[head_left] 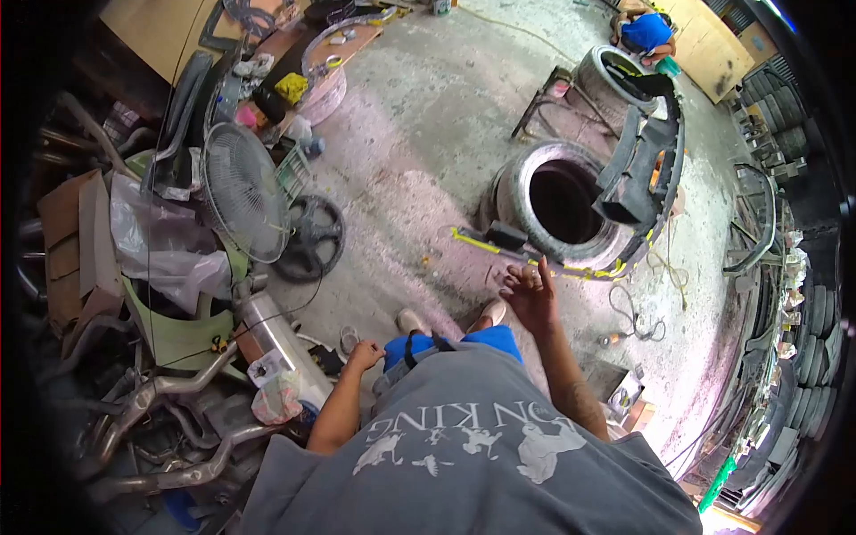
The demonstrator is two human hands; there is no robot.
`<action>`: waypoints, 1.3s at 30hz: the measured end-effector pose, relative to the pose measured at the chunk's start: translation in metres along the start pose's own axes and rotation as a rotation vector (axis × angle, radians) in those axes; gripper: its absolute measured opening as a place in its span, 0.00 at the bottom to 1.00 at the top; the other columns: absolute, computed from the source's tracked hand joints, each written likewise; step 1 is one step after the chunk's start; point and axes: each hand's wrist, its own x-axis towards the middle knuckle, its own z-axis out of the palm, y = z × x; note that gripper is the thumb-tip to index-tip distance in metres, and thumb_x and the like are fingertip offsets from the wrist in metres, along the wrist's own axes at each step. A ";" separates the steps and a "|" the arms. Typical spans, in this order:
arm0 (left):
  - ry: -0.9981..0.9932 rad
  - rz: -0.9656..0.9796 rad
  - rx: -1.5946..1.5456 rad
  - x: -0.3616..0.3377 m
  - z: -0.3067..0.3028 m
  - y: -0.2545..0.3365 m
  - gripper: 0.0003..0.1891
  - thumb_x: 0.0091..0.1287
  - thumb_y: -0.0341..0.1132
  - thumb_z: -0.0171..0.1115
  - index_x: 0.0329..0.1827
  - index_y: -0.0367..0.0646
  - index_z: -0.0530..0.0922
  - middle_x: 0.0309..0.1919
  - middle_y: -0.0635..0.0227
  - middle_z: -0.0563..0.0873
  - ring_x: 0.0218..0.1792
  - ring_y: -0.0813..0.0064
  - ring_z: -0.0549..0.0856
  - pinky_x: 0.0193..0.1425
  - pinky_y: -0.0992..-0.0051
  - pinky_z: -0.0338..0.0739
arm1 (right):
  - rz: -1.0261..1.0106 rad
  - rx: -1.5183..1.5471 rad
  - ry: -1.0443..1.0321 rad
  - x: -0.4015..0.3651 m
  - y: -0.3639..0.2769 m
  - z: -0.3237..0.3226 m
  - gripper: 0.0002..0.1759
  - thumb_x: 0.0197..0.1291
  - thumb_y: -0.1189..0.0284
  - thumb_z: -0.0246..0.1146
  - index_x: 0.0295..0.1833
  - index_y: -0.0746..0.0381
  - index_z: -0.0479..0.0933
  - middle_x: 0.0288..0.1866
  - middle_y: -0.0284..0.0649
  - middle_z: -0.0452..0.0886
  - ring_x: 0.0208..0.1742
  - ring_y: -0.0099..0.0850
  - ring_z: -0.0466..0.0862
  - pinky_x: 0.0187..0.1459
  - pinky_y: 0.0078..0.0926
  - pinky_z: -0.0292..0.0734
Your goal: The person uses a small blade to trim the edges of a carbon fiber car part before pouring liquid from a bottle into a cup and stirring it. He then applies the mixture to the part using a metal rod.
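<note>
My right hand (532,294) is raised in front of me with its fingers apart and nothing in it, just this side of a dark bumper (664,134) edged with yellow tape. The bumper leans around a large tire (557,201) lying on its side and a second tire (615,76) behind it. Low at my left side, by my blue shorts, is my left hand (365,355); its fingers are curled, and whatever they may hold is too small to make out.
On the left stand a fan (245,192), a steering wheel (309,238), a cardboard box (76,259) and metal pipes (147,401). A cable (637,321) lies on the floor at right. Another person (646,34) in blue crouches at the back.
</note>
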 end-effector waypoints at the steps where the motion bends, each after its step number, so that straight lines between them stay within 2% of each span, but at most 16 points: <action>1: -0.055 -0.121 -0.151 -0.009 -0.004 -0.011 0.14 0.52 0.40 0.68 0.33 0.36 0.81 0.27 0.57 0.86 0.29 0.64 0.86 0.38 0.67 0.79 | -0.034 -0.186 0.119 0.004 0.006 -0.041 0.23 0.64 0.49 0.54 0.35 0.58 0.80 0.42 0.38 0.78 0.43 0.29 0.76 0.47 0.31 0.71; 2: -0.065 -0.123 -0.145 -0.018 -0.010 -0.019 0.14 0.52 0.40 0.68 0.33 0.36 0.81 0.27 0.57 0.86 0.29 0.64 0.86 0.38 0.67 0.79 | -0.072 -0.374 0.235 0.003 0.013 -0.077 0.21 0.63 0.51 0.57 0.39 0.59 0.80 0.42 0.38 0.79 0.42 0.28 0.78 0.46 0.31 0.73; 4: -0.001 -0.232 -0.193 -0.033 -0.017 -0.030 0.12 0.52 0.38 0.68 0.32 0.37 0.82 0.22 0.60 0.85 0.25 0.67 0.85 0.35 0.68 0.80 | 0.017 -0.830 0.507 -0.019 0.015 -0.096 0.22 0.61 0.53 0.60 0.42 0.63 0.80 0.37 0.38 0.80 0.34 0.27 0.78 0.39 0.26 0.75; 5: -0.009 -0.227 -0.188 -0.027 -0.011 -0.054 0.12 0.52 0.38 0.68 0.32 0.37 0.82 0.22 0.60 0.85 0.25 0.67 0.85 0.35 0.68 0.80 | 0.083 -0.956 0.544 -0.029 0.021 -0.142 0.22 0.59 0.53 0.62 0.42 0.63 0.78 0.36 0.37 0.79 0.32 0.26 0.78 0.35 0.23 0.74; 6: -0.029 -0.206 -0.161 -0.011 -0.001 -0.088 0.10 0.55 0.36 0.67 0.31 0.37 0.81 0.20 0.63 0.84 0.20 0.71 0.83 0.26 0.71 0.77 | 0.148 -1.082 0.575 -0.040 0.032 -0.189 0.22 0.58 0.53 0.63 0.41 0.64 0.77 0.35 0.36 0.79 0.29 0.25 0.78 0.32 0.20 0.73; 7: -0.045 -0.185 -0.134 0.000 0.001 -0.106 0.09 0.57 0.34 0.67 0.30 0.37 0.80 0.18 0.65 0.82 0.16 0.75 0.81 0.17 0.75 0.74 | 0.202 -1.056 0.639 -0.057 0.041 -0.204 0.23 0.58 0.53 0.63 0.42 0.64 0.77 0.35 0.37 0.79 0.27 0.25 0.77 0.30 0.20 0.73; 10: -0.009 -0.152 -0.124 0.015 -0.011 -0.103 0.08 0.58 0.34 0.66 0.30 0.36 0.79 0.19 0.64 0.82 0.15 0.76 0.80 0.16 0.75 0.74 | 0.391 -0.968 0.797 -0.117 0.078 -0.245 0.23 0.57 0.53 0.64 0.43 0.64 0.79 0.35 0.38 0.79 0.26 0.27 0.76 0.30 0.22 0.74; 12: 0.005 -0.151 -0.222 0.013 -0.032 -0.068 0.07 0.56 0.33 0.65 0.30 0.37 0.80 0.20 0.63 0.83 0.16 0.75 0.80 0.17 0.74 0.74 | 0.485 -1.060 0.819 -0.151 0.098 -0.260 0.23 0.56 0.55 0.63 0.43 0.65 0.79 0.37 0.39 0.81 0.29 0.30 0.79 0.29 0.28 0.78; 13: 0.021 -0.160 -0.329 0.017 -0.038 -0.046 0.07 0.55 0.32 0.64 0.30 0.37 0.81 0.20 0.63 0.83 0.17 0.74 0.81 0.18 0.73 0.74 | 0.461 -1.031 0.861 -0.162 0.101 -0.262 0.23 0.56 0.55 0.63 0.43 0.65 0.79 0.37 0.39 0.81 0.29 0.30 0.79 0.29 0.28 0.78; 16: -0.032 -0.120 -0.391 0.049 -0.043 -0.023 0.08 0.56 0.34 0.64 0.30 0.36 0.80 0.20 0.63 0.83 0.15 0.76 0.79 0.18 0.74 0.74 | 0.430 -1.159 0.763 -0.183 0.116 -0.261 0.23 0.55 0.54 0.64 0.41 0.65 0.78 0.32 0.39 0.80 0.27 0.29 0.80 0.29 0.28 0.78; 19: -0.071 -0.037 -0.266 0.068 -0.048 0.008 0.09 0.58 0.34 0.63 0.30 0.35 0.80 0.21 0.63 0.83 0.16 0.76 0.79 0.18 0.75 0.74 | 0.261 -1.128 0.840 -0.178 0.113 -0.260 0.21 0.55 0.58 0.65 0.41 0.67 0.78 0.28 0.41 0.80 0.25 0.27 0.79 0.29 0.28 0.78; 22: -0.104 0.002 -0.201 0.086 -0.050 0.038 0.09 0.59 0.33 0.62 0.32 0.34 0.79 0.22 0.62 0.83 0.16 0.76 0.80 0.19 0.75 0.75 | 0.091 -1.079 0.837 -0.164 0.101 -0.274 0.22 0.56 0.56 0.65 0.46 0.65 0.77 0.34 0.41 0.81 0.32 0.29 0.81 0.29 0.24 0.78; 26: -0.093 0.047 -0.166 0.086 -0.047 0.077 0.09 0.60 0.34 0.61 0.32 0.34 0.79 0.22 0.61 0.83 0.17 0.75 0.80 0.19 0.75 0.75 | 0.025 -1.027 0.827 -0.157 0.076 -0.268 0.25 0.55 0.56 0.67 0.48 0.65 0.76 0.37 0.42 0.81 0.33 0.30 0.83 0.30 0.27 0.80; 32: -0.075 0.071 -0.045 0.073 -0.008 0.106 0.09 0.60 0.33 0.61 0.33 0.33 0.79 0.23 0.60 0.84 0.17 0.72 0.81 0.20 0.74 0.76 | 0.045 -1.008 0.774 -0.167 0.057 -0.344 0.24 0.55 0.57 0.67 0.48 0.66 0.76 0.37 0.43 0.82 0.33 0.30 0.83 0.30 0.27 0.81; 36: -0.139 -0.092 -0.075 0.049 0.052 0.140 0.11 0.59 0.36 0.62 0.32 0.34 0.80 0.23 0.59 0.85 0.18 0.71 0.82 0.21 0.71 0.77 | 0.143 -0.897 0.809 -0.198 0.046 -0.398 0.23 0.54 0.58 0.67 0.45 0.66 0.78 0.35 0.42 0.82 0.30 0.29 0.82 0.27 0.27 0.80; 39: -0.183 -0.009 0.112 0.042 0.101 0.174 0.11 0.59 0.37 0.62 0.33 0.35 0.80 0.25 0.59 0.85 0.19 0.71 0.83 0.24 0.72 0.78 | 0.242 -0.833 0.867 -0.224 0.020 -0.424 0.21 0.55 0.59 0.67 0.44 0.66 0.78 0.34 0.41 0.81 0.29 0.29 0.82 0.26 0.27 0.80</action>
